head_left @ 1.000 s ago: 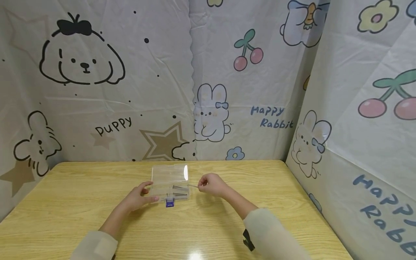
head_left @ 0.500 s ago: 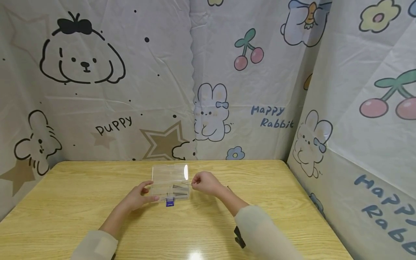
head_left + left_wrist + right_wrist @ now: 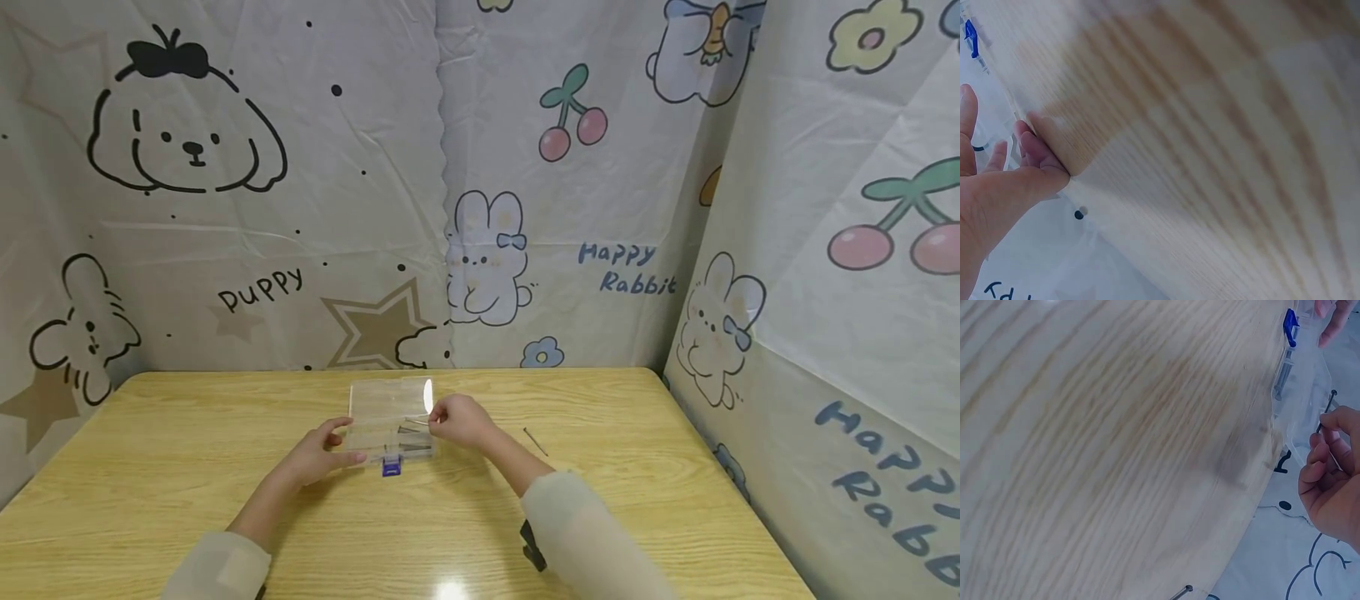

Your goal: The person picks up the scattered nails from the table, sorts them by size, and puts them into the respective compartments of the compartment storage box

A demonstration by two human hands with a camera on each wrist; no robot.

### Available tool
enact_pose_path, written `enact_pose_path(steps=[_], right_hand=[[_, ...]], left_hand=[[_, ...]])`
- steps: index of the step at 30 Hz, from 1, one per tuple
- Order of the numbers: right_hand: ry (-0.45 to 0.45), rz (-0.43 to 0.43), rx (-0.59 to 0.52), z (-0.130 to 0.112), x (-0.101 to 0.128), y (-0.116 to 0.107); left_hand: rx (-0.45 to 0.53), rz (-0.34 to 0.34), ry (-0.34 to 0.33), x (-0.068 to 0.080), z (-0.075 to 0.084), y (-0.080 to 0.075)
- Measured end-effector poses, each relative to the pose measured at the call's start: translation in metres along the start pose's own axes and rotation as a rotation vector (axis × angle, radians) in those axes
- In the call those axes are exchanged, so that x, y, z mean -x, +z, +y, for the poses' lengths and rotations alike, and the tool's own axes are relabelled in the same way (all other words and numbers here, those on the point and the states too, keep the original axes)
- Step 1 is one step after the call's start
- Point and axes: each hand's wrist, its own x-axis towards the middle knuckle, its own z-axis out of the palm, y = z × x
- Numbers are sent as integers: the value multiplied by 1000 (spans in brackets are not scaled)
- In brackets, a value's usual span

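A clear plastic box (image 3: 392, 421) with a blue latch (image 3: 391, 468) lies open in the middle of the wooden table (image 3: 187, 467). My left hand (image 3: 341, 442) grips its left end, thumb on the far side and fingers on the near side. My right hand (image 3: 437, 423) pinches a thin nail (image 3: 1326, 411) and holds it over the box's right edge (image 3: 1300, 381). A few dark nails (image 3: 414, 450) lie inside the box. The left wrist view shows only my left hand's fingers (image 3: 1032, 147) against blurred table wood.
One loose nail (image 3: 536, 442) lies on the table to the right of my right hand, also visible as a nail (image 3: 1180, 592) at the bottom of the right wrist view. Printed cartoon curtains (image 3: 825, 250) close in the back and right sides of the table.
My right hand has moved left with the nail, from beside the box to over its right edge. This uncovered the loose nail on the table. The left hand stayed put.
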Motion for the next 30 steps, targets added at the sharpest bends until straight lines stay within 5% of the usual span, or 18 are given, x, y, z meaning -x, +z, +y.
enact_pose_path(steps=[30], right_hand=[[77, 31, -12, -3, -10, 18]], left_hand=[[-4, -6, -22, -2, 1, -1]])
